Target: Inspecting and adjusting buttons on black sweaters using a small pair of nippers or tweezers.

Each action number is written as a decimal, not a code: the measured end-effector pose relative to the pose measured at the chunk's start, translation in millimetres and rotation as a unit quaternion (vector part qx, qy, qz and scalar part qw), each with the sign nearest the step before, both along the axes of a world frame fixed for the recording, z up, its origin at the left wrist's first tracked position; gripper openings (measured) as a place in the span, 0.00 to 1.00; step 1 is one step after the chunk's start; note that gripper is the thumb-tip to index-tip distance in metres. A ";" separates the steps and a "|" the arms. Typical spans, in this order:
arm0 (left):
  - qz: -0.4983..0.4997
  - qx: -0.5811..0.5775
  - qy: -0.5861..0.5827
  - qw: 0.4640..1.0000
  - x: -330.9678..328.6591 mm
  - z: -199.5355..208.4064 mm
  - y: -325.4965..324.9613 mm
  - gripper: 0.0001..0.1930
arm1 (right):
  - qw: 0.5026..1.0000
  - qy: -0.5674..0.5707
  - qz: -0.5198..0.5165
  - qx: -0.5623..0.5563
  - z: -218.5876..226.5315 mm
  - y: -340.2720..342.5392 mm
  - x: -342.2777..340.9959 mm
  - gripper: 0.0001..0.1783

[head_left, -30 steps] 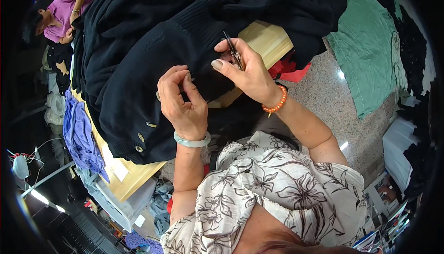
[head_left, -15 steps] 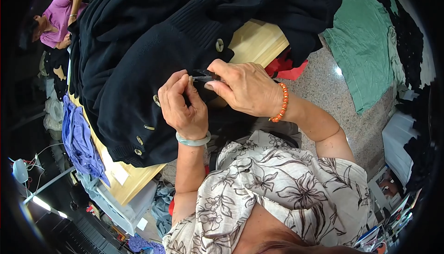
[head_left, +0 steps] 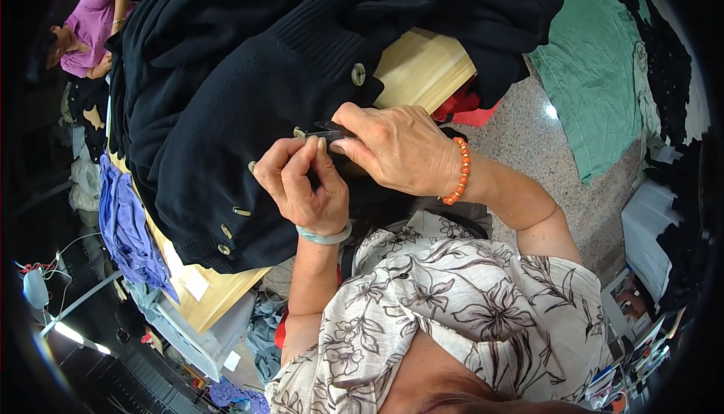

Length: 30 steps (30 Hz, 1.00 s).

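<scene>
A black knitted cardigan (head_left: 215, 139) with a ribbed hem lies spread over the wooden table (head_left: 422, 63). Several pale buttons run along its front edge, one of them a round button (head_left: 358, 74) near the ribbing. My left hand (head_left: 309, 184) is closed in a pinch on the cardigan's edge, just below another button (head_left: 299, 133). In my right hand (head_left: 403, 146) is a small dark pair of thread snips (head_left: 332, 130), held between thumb and fingers. Its blades point left and meet my left fingertips, close to that button. Whether they are on a thread is too small to tell.
More black knitwear (head_left: 467, 7) is heaped across the far table. Purple clothing (head_left: 128, 218) hangs over the left edge. Green cloth (head_left: 588, 75) lies on the speckled floor at right, with red cloth (head_left: 475, 112) below the table. A person in pink (head_left: 90, 29) is at far left.
My left hand has shifted slightly down and right, and a button now shows above its fingertips. The snips' blades have moved along with it, a little lower, still in my right hand.
</scene>
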<state>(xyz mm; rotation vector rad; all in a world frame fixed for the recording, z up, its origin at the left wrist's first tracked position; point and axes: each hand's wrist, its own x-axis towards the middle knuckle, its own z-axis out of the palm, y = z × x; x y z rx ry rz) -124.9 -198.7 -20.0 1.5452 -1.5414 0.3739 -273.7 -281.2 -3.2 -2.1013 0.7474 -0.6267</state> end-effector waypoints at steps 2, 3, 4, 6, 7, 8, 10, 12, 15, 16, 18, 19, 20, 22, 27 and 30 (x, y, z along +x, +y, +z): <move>0.001 -0.001 0.000 1.000 0.2 -1.3 1.6 0.09 | 1.000 -0.015 -0.017 -0.019 -3.3 3.3 3.2 0.12; 0.002 -0.003 0.000 1.000 -0.1 -2.0 1.9 0.09 | 1.000 -0.014 -0.018 -0.018 -5.4 4.5 4.1 0.12; 0.001 -0.002 0.000 1.000 -0.2 -2.2 2.3 0.09 | 0.999 -0.017 -0.021 -0.024 -7.4 5.6 5.0 0.12; -0.003 -0.002 -0.003 1.000 -0.2 -1.6 3.0 0.08 | 0.999 -0.021 -0.024 -0.028 -8.2 6.8 7.0 0.12; -0.004 -0.001 -0.004 1.000 -0.2 -1.4 3.5 0.08 | 0.998 -0.025 -0.026 -0.042 -7.4 7.1 8.4 0.11; -0.004 0.001 -0.004 1.000 -0.4 -1.1 4.1 0.08 | 0.998 -0.030 -0.027 -0.056 -7.3 7.1 9.2 0.11; -0.004 0.003 -0.005 1.000 -0.1 -0.9 4.7 0.08 | 0.997 -0.032 -0.026 -0.058 -8.0 7.3 9.7 0.11; -0.006 0.003 -0.003 1.000 0.3 -0.7 5.1 0.07 | 0.997 -0.035 -0.024 -0.061 -8.8 7.4 9.8 0.11; -0.021 0.002 0.013 1.000 -2.2 0.0 7.9 0.07 | 0.996 -0.058 -0.036 -0.054 -10.3 6.7 8.4 0.10; -0.032 0.001 0.022 0.999 -4.2 0.4 8.0 0.07 | 0.996 -0.061 -0.043 -0.054 -10.8 5.9 8.3 0.10; -0.047 0.020 0.049 0.997 -6.5 3.9 11.8 0.07 | 0.995 -0.062 -0.050 -0.054 -12.4 5.1 6.4 0.10; -0.064 0.040 0.076 0.994 -8.1 7.7 14.1 0.08 | 0.995 -0.067 -0.062 -0.050 -13.7 4.9 4.2 0.10; -0.088 0.073 0.078 0.990 -9.5 14.8 16.7 0.10 | 0.994 -0.072 -0.075 -0.046 -15.0 4.5 1.0 0.11; -0.202 0.180 0.101 0.957 -7.9 29.8 18.4 0.12 | 0.989 -0.105 -0.106 -0.019 -19.3 2.6 -10.6 0.14; -0.390 0.329 0.070 0.857 -17.2 43.6 19.1 0.14 | 0.925 -0.225 -0.220 0.214 -43.2 -23.7 -32.3 0.11; -0.282 0.229 0.078 0.928 -33.9 50.6 3.7 0.12 | 0.888 -0.326 -0.226 0.233 -71.8 -56.0 -14.2 0.13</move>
